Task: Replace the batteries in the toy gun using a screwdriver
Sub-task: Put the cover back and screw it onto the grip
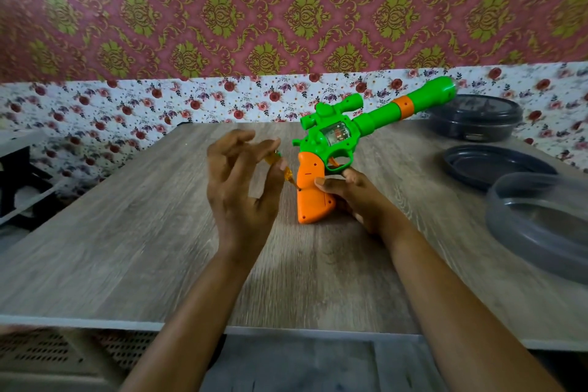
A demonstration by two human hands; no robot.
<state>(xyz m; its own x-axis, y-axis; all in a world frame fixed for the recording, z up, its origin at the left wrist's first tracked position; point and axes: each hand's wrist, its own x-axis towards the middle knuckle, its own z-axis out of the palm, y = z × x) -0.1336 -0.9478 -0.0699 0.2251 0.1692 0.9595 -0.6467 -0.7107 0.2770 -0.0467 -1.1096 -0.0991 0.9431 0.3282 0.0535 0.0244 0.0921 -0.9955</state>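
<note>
A green toy gun [343, 134] with an orange grip [313, 194] stands butt-down on the wooden table [159, 232], its barrel pointing up to the right. My right hand [359, 197] holds the grip from the right side, thumb on its face. My left hand [241, 188] pinches a small yellow-handled screwdriver [283, 169] between thumb and fingers. The screwdriver tip rests against the left edge of the orange grip. No batteries are visible.
A dark round container [474, 118] sits at the back right, a dark lid [496, 165] in front of it, and a clear round tub [541, 226] at the right edge. A black-and-white stand [19, 181] is at the left.
</note>
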